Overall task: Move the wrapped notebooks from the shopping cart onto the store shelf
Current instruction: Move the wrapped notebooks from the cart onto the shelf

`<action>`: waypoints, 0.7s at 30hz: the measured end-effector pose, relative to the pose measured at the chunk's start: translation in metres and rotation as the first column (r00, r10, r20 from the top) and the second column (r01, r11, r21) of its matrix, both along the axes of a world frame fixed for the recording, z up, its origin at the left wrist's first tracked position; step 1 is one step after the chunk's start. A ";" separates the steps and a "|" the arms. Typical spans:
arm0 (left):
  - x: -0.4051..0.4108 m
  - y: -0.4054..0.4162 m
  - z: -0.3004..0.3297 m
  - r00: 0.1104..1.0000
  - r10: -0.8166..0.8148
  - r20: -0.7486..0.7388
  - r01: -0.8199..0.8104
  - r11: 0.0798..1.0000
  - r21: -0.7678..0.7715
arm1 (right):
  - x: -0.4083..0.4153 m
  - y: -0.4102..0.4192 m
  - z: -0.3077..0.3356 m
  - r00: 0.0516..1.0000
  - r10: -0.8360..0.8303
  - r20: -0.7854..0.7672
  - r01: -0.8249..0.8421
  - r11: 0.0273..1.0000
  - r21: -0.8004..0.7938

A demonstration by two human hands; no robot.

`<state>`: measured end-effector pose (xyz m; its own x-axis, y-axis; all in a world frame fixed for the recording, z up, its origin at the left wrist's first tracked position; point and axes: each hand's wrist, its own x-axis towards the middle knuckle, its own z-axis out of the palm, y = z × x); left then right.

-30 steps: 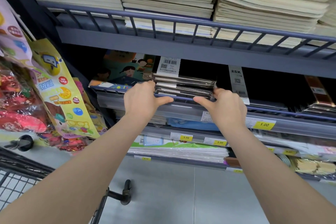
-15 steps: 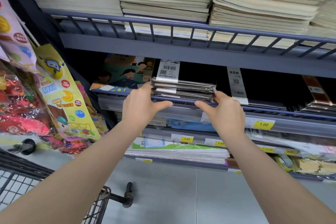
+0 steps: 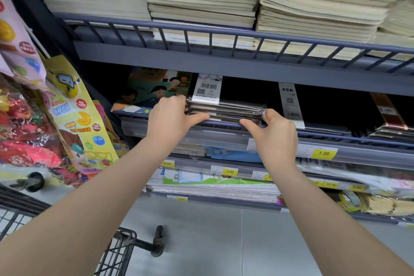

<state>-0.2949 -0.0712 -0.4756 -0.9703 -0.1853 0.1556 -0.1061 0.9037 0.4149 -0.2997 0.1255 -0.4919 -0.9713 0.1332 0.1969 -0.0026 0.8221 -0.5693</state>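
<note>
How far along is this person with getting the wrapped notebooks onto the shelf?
Done: a stack of wrapped notebooks already sits at the shelf edge, out of the shopping cart. In hand: the left hand and right hand grip its two ends, apparently pushing it in. Left: letting go; the cart's inside is hardly visible, so whether more remain is unclear.

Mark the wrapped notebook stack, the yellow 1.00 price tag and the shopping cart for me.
wrapped notebook stack (image 3: 226, 111): head view, on its plastic-wrapped front edge.
yellow 1.00 price tag (image 3: 324, 153): head view, on the printed price.
shopping cart (image 3: 122, 251): head view, on its wire front corner.
</note>
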 end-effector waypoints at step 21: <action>0.001 0.005 -0.014 0.999 0.016 -0.042 -0.012 0.995 0.102 | 0.000 0.003 0.007 0.995 0.090 -0.031 -0.093 0.990 -0.105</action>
